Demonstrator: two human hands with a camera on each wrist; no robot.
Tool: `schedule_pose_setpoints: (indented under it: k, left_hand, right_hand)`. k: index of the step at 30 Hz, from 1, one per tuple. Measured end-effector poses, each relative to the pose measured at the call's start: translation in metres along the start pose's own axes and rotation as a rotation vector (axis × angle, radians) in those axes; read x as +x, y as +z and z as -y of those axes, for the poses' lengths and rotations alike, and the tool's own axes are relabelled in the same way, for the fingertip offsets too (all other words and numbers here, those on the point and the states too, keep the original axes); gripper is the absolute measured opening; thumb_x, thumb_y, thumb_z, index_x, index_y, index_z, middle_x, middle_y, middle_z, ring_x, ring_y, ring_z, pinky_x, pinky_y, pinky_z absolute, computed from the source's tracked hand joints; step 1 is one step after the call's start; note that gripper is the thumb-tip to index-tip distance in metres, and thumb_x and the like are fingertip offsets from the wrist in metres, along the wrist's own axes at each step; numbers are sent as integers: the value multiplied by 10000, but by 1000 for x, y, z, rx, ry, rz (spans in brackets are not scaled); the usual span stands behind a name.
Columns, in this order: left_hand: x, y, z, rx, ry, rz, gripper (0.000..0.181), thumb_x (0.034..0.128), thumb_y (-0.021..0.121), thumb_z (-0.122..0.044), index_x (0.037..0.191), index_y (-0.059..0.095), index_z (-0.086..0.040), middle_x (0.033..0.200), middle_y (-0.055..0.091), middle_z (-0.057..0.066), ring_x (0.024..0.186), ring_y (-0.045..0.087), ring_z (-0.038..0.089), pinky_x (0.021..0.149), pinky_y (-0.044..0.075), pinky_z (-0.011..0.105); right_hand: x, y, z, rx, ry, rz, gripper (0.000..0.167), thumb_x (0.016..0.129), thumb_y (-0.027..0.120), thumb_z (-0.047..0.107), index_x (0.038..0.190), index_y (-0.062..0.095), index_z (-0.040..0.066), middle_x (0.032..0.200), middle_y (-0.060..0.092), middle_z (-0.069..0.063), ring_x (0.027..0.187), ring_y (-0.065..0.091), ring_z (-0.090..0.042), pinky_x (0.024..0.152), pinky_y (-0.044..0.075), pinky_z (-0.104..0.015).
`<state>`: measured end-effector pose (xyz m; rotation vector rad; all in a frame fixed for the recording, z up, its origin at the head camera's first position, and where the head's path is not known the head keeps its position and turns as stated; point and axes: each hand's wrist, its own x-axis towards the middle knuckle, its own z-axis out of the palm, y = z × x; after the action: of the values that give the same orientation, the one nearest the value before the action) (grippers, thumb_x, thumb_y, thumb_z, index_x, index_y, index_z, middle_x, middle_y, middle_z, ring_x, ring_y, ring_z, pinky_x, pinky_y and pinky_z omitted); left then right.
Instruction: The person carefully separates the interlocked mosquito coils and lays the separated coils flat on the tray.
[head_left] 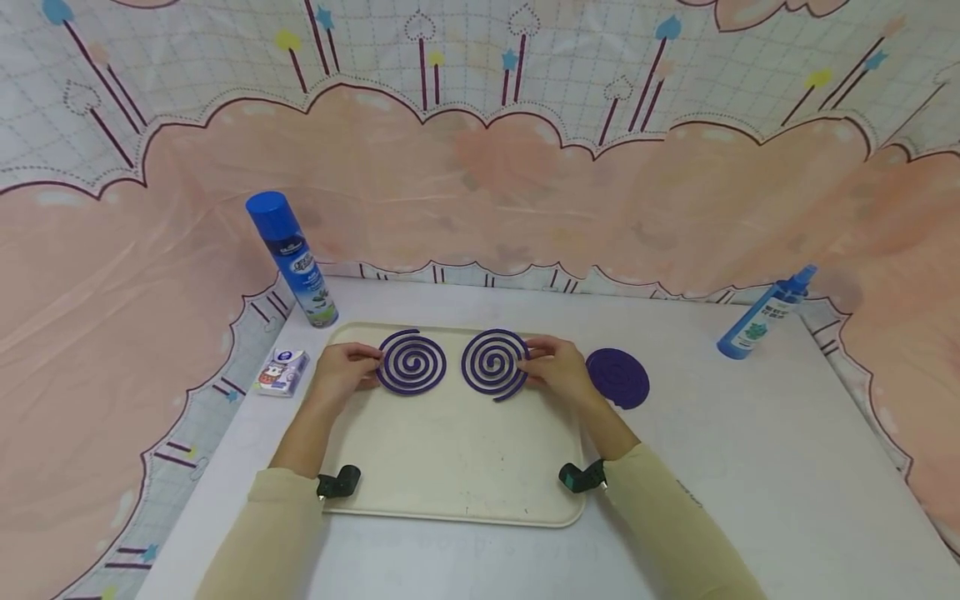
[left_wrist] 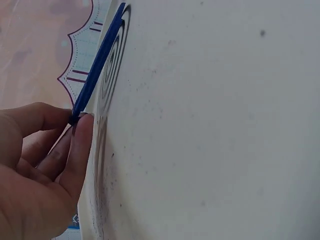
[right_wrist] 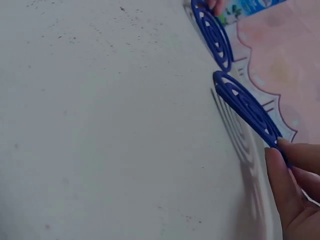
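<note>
Two dark blue-purple spiral coils are held side by side above the back part of a cream tray (head_left: 450,467). The left hand (head_left: 345,375) pinches the outer edge of the left coil (head_left: 412,363); in the left wrist view that coil (left_wrist: 100,62) is seen nearly edge-on, with the thumb and fingers of the hand (left_wrist: 45,160) at its lower end. At the right coil's (head_left: 491,364) outer edge, the right hand (head_left: 558,371) pinches between thumb and fingers. The right wrist view shows this coil (right_wrist: 247,107) tilted over its shadow, the hand (right_wrist: 297,180) gripping its near end.
A third, tightly wound purple coil (head_left: 617,378) lies right of the tray. A blue spray can (head_left: 296,262) stands behind the tray's left corner, a small box (head_left: 282,372) at its left. A blue bottle (head_left: 765,315) is at the back right; a patterned cloth (head_left: 480,200) hangs behind.
</note>
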<state>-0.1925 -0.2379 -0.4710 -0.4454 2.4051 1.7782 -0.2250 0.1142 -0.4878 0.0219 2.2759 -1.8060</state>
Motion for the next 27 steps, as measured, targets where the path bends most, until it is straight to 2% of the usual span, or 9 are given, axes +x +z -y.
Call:
schedule_pose_setpoints:
  k: [3, 7, 10, 16, 21, 27]
  left_hand:
    - [0, 0, 2, 88, 5, 2, 287, 961, 651, -16, 1236, 652, 68, 1071, 730, 115, 775, 646, 17, 689, 610, 168]
    - [0, 0, 4, 172, 31, 1, 296, 941, 673, -6, 1230, 646, 49, 1124, 701, 188, 807, 635, 48, 694, 590, 152]
    - [0, 1, 5, 220, 50, -19, 302, 921, 689, -1, 1217, 648, 45, 1102, 687, 192, 811, 630, 84, 686, 571, 145]
    - [-2, 3, 5, 345, 84, -74, 282, 888, 741, -15, 1161, 680, 25, 1044, 709, 184, 832, 647, 155, 654, 517, 139]
    - [-3, 4, 5, 364, 93, -90, 282, 863, 757, -9, 1136, 696, 27, 1011, 714, 177, 818, 638, 155, 626, 491, 127]
    - [-4, 5, 2, 373, 95, -92, 286, 865, 760, -17, 1139, 699, 32, 1012, 717, 185, 822, 637, 152, 631, 480, 132]
  right_hand:
    - [0, 2, -4, -42, -10, -37, 486, 846, 772, -11, 1309, 625, -12, 1100, 675, -186, 739, 673, -45, 659, 631, -222]
    - [-3, 3, -8, -152, -51, -74, 457, 826, 810, 23, 1249, 640, 7, 1090, 731, -216, 794, 719, -98, 661, 623, -224]
    - [-4, 3, -9, -252, -97, -91, 361, 831, 817, 55, 1156, 669, 0, 1045, 738, -199, 829, 731, -146, 653, 598, -206]
    - [-5, 4, -9, -340, -121, -90, 282, 842, 818, 86, 1094, 720, 9, 1030, 753, -169, 833, 732, -160, 620, 575, -185]
    - [-7, 4, -8, -363, -108, -90, 308, 849, 819, 115, 1130, 725, 31, 1032, 767, -158, 763, 701, -99, 598, 540, -170]
    - [-8, 3, -6, -392, -94, -89, 312, 845, 830, 145, 1131, 744, 55, 1004, 781, -138, 746, 681, -89, 600, 500, -167]
